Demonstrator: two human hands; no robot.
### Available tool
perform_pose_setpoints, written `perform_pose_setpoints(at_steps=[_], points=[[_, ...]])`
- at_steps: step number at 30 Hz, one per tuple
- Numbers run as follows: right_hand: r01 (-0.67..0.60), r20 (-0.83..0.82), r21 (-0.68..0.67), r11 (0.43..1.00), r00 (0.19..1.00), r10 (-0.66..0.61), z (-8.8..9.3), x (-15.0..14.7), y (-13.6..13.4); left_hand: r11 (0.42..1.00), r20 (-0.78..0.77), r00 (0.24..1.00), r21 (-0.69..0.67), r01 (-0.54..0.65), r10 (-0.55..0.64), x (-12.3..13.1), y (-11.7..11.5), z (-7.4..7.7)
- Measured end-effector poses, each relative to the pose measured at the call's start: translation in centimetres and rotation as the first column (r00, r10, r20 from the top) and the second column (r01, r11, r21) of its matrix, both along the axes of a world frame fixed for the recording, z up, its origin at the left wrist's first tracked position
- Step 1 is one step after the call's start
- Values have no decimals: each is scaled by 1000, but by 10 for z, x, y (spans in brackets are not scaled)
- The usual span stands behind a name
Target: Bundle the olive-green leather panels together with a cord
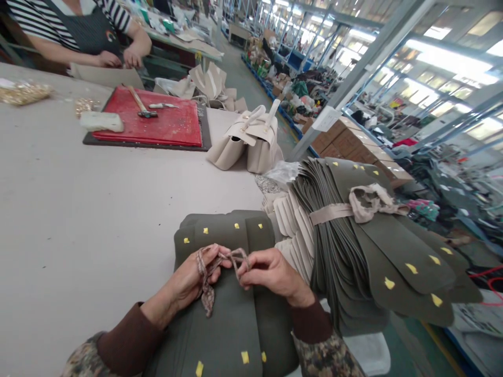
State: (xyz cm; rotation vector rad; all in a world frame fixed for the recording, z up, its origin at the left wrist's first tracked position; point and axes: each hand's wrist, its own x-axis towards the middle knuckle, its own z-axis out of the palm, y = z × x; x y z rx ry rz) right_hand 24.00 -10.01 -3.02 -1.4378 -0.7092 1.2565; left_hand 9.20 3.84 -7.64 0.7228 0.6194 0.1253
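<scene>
Fingers, left: your left hand (194, 277) is curled shut on the patterned cloth strip (207, 285); the strip wraps over the fingers and its loose end hangs down past the palm onto the stack below.
Fingers, right: your right hand (271, 275) pinches the other end of the same strip between thumb and fingertips, closed on it, just beside your left hand.
Strip: it runs between your two hands in a small loop, above the olive pieces and just off them.
Olive stack: the olive-green pieces (231, 324) with yellow stickers lie under both hands at the near edge of the table (78, 220).
Tied bundle: to your right, a fanned bundle of olive pieces (377, 262) bound with a beige tie (353, 207) overhangs the table's right edge.
Far side: a red mat (157, 123) with a hammer (139, 104) lies toward the far left; beige handbags (249, 141) stand right of it.
Co-worker: another person's hands (118, 57) work at the far left corner.
</scene>
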Motion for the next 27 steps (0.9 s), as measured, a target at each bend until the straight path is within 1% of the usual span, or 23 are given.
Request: perform_pose_setpoints(at_steps=[1,2,3,5,7,9,11,12,13,14,15,16,17,18,19,20,21,22,23,24,25,26,27], points=[[-31,119,-54,998,992,37,1,-3,-1,1000,8,1000,-1,2,-2,0,0,0],[-17,256,-99,995,966,42,1,-6,-1,1000,16,1000,-3,6,-5,0,-1,0],[14,395,-128,992,918,38,0,-9,-1,1000,24,1000,-6,12,-11,0,-1,0],[49,633,-165,985,771,68,-2,-13,1,1000,41,999,-12,27,-26,0,0,0],[54,806,-181,982,580,117,-3,-14,3,999,55,998,-15,41,-40,-1,1,-1],[64,913,-176,982,384,138,-3,-14,5,999,66,996,-12,52,-51,-1,1,-1],[70,962,-163,984,232,143,-3,-14,7,998,76,995,-6,61,-60,-1,0,-1],[63,973,-163,985,176,150,-3,-14,8,998,80,995,-3,66,-66,-2,-1,-1],[53,977,-174,983,137,165,-4,-14,9,997,84,994,1,72,-72,-2,-1,-1],[42,976,-192,981,115,186,-4,-14,9,997,87,993,5,80,-80,-3,-2,-1],[36,972,-210,977,115,205,-5,-14,9,996,90,992,10,89,-89,-3,-2,-2],[37,966,-223,974,141,216,-5,-14,9,995,92,991,15,99,-100,-4,-2,-2],[42,958,-227,973,192,215,-6,-13,8,994,94,990,20,108,-109,-4,-2,-2],[46,942,-220,974,268,200,-6,-12,7,993,96,988,25,116,-118,-5,-2,-3],[50,913,-203,978,370,171,-6,-10,5,992,98,988,28,122,-124,-5,-1,-4],[50,859,-178,983,495,130,-5,-8,3,992,100,987,30,125,-128,-5,0,-5],[46,768,-150,988,634,87,-5,-7,1,991,103,986,31,127,-129,-6,0,-5],[38,637,-120,992,769,48,-4,-5,-1,991,107,986,31,127,-129,-6,1,-6],[42,479,-90,995,878,7,-4,-5,-2,991,111,985,31,127,-130,-7,1,-7],[73,317,-64,995,947,-50,-4,-5,-2,991,113,985,29,130,-133,-7,1,-8],[137,176,-44,990,976,-127,-4,-6,-1,990,113,983,27,139,-141,-7,1,-8],[226,65,-30,974,972,-224,-5,-7,2,989,113,982,28,147,-149,-7,0,-8],[329,-23,-20,944,944,-330,-6,-9,5,988,115,981,30,152,-154,-6,-2,-8]])
